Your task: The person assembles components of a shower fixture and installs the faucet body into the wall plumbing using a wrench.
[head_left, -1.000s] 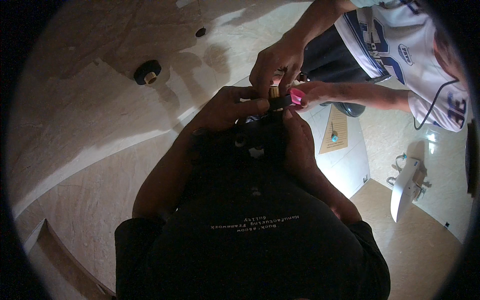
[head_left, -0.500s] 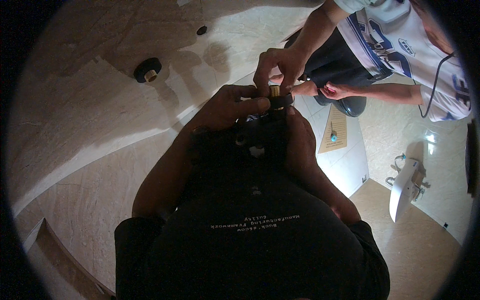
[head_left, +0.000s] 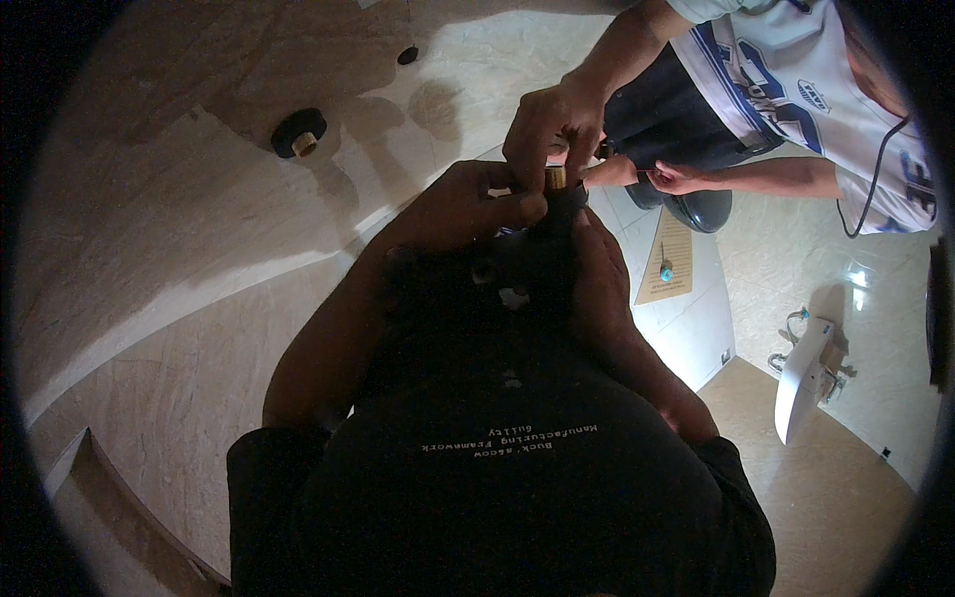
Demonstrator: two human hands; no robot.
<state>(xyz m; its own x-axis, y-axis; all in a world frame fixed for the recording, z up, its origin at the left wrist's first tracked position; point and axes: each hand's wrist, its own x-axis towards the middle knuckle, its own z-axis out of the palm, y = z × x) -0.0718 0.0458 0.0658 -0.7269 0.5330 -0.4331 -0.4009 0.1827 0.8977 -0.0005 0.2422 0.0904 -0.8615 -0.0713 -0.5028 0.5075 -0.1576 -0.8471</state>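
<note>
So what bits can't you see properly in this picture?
In the head view:
Base of the brass threaded fitting, hidden by the black ring.
Fingers of the right hand, mostly lost in shadow.
Co-worker: head mostly cut off by the rim.
Round dark spot: too small to identify.

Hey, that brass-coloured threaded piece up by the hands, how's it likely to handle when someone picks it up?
The brass-coloured threaded piece has a metallic sheen, so it's probably stiff and fairly heavy for its size. Its ridged side should make it less slippery. If loose, its round shape might let it roll.
</note>
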